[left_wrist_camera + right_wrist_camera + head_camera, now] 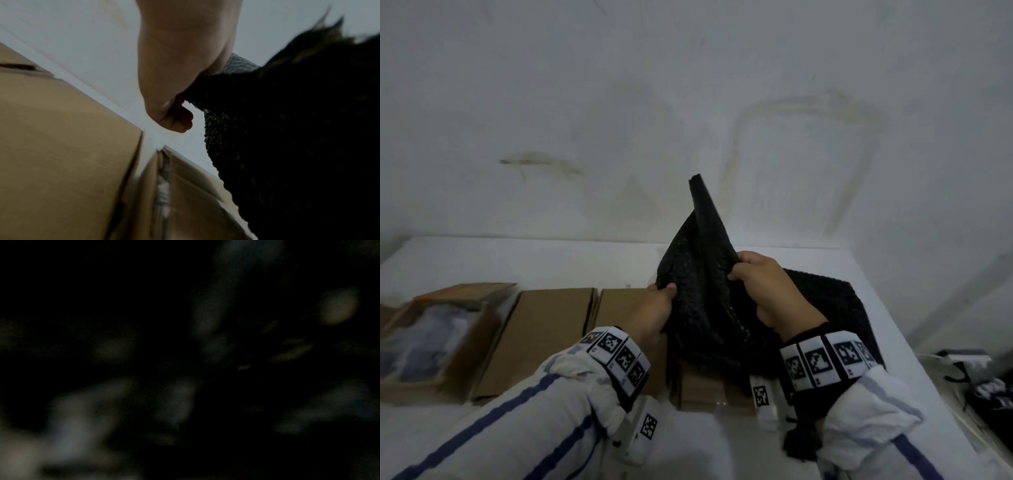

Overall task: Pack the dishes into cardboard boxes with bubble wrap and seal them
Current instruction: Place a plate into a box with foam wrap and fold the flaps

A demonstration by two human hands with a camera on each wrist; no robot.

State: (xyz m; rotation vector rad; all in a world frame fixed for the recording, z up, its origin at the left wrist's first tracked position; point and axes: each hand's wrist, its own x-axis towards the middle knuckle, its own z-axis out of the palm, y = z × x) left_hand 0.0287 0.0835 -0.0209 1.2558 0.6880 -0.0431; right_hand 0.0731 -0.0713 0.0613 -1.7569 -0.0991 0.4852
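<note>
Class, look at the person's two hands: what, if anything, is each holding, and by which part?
Both grip the black bubble wrap: left hand its left edge, right hand a raised fold.

Perhaps four cardboard boxes (551, 329), one black bubble wrap sheet (698, 291), two hands (654, 315).

Back wall (688, 85): white, matte, with yellowish-brown stains, one short streak at left, one large looping outline at right. White table (482, 253) butts against the wall; its right edge runs diagonally toward the near right. Light dim, cool and even. Right wrist view dark, unreadable.
</note>
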